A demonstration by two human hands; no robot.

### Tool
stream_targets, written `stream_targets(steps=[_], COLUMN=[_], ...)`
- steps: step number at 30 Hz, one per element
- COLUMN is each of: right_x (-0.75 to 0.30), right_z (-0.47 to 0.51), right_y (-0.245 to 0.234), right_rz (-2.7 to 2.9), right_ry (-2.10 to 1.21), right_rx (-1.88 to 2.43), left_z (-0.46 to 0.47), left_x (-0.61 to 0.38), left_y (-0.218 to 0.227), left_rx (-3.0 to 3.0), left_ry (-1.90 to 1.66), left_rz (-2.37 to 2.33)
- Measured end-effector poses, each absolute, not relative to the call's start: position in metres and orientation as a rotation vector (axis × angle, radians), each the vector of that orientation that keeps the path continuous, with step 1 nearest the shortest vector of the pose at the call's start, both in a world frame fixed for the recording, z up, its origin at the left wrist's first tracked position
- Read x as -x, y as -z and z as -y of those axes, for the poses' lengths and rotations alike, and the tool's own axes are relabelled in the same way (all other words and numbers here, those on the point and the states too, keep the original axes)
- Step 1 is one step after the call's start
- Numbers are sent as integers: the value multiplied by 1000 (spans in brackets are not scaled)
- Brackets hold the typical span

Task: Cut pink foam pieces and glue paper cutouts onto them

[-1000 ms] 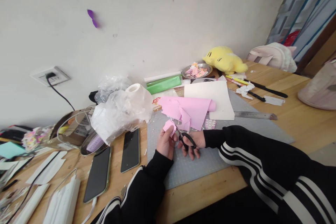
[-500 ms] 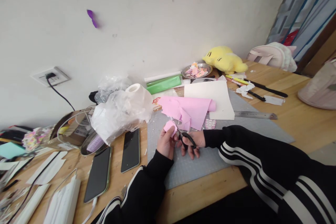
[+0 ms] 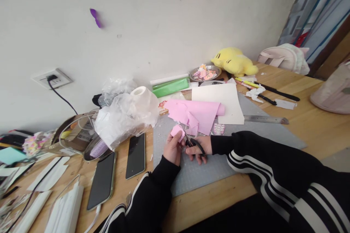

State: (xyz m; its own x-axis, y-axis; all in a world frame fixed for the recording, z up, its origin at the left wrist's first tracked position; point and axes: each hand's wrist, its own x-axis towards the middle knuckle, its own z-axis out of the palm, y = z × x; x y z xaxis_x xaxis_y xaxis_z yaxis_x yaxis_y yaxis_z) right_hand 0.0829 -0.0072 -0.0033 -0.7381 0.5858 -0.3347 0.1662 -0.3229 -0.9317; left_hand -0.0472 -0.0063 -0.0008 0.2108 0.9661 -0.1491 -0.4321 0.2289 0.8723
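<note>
Pinched in my left hand point(image 3: 172, 148) is a small piece of pink paper point(image 3: 178, 132). My right hand point(image 3: 197, 149) grips black-handled scissors point(image 3: 199, 145), whose blades lie close against the paper's right edge; whether they touch it I cannot tell. Just beyond my hands a larger pink sheet point(image 3: 203, 111), curled at its right end, lies on the grey cutting mat point(image 3: 197, 182). A small white-and-pink patterned piece point(image 3: 219, 128) sits right of the scissors. Part of the sheet overlaps a white sheet of card point(image 3: 218, 96).
A metal ruler point(image 3: 265, 119) lies to the right. Two phones point(image 3: 136, 156) and a power strip point(image 3: 65, 207) are at the left, near a plastic bag point(image 3: 123, 116). Behind stand a dish of paper cutouts point(image 3: 205, 73) and a yellow plush toy point(image 3: 235, 62).
The scissor handles and the fingers of my right hand have shifted slightly. My left hand and the pink piece stay almost in place.
</note>
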Motion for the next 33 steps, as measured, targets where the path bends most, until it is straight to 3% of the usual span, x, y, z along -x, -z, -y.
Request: stream_targets(steps=[33], right_x=[-85], right_z=[2], right_y=[-18], right_rz=[1643], right_ry=[-2074], right_rx=[1471], left_z=[2], left_x=[50], left_y=[4], left_rx=[-717], left_ry=[-1193], left_rz=[-930])
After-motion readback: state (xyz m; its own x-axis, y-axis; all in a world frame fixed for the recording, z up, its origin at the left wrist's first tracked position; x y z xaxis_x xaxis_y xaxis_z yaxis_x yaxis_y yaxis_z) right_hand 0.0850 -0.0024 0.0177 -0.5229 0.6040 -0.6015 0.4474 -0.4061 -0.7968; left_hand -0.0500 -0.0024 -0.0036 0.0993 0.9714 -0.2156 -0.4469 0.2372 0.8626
